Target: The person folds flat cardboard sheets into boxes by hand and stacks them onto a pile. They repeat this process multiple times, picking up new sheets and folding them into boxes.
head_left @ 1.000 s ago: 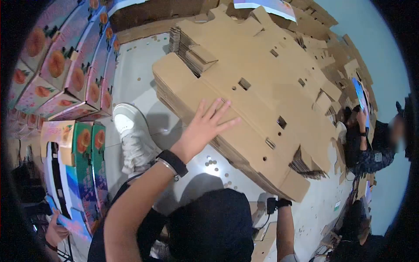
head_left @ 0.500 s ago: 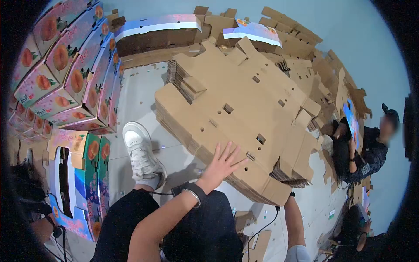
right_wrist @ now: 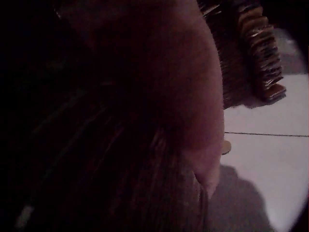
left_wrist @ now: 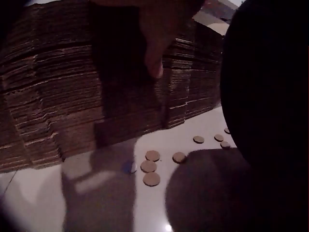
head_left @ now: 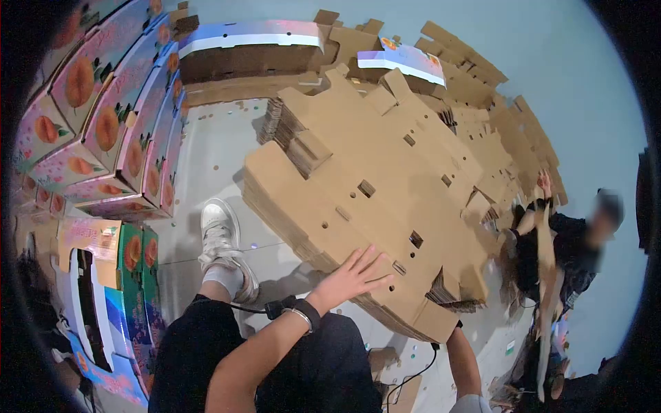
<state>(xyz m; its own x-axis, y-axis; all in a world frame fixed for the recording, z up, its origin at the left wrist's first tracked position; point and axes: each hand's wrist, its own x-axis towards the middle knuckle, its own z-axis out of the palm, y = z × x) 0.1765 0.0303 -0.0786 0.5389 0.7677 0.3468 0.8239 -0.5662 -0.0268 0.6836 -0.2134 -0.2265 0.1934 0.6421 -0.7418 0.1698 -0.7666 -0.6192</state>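
Note:
A thick stack of flat brown cardboard box blanks (head_left: 372, 165), with cut slots and holes, lies on the floor in front of me in the head view. My left hand (head_left: 348, 281) rests on top near its front edge, fingers straight and spread. In the left wrist view the thumb (left_wrist: 155, 58) of that hand hangs over the layered side. At the stack's near right corner is my right hand (right_wrist: 188, 82), largely hidden behind the cardboard in the head view. The dark right wrist view has it against the sheet edges; its fingers are hidden, so I cannot tell their grip.
Printed fruit boxes (head_left: 103, 131) are piled at left, with a green and blue box (head_left: 131, 303) below. More cardboard (head_left: 482, 138) leans along the back wall. My shoe (head_left: 220, 230) is left of the stack. Another person (head_left: 578, 241) sits at right. Cardboard discs (left_wrist: 151, 179) dot the floor.
My left hand has slid along the stack's front edge toward the near right corner. My view has tilted up. At right, the other person's blue printed sheet has given way to a brown piece.

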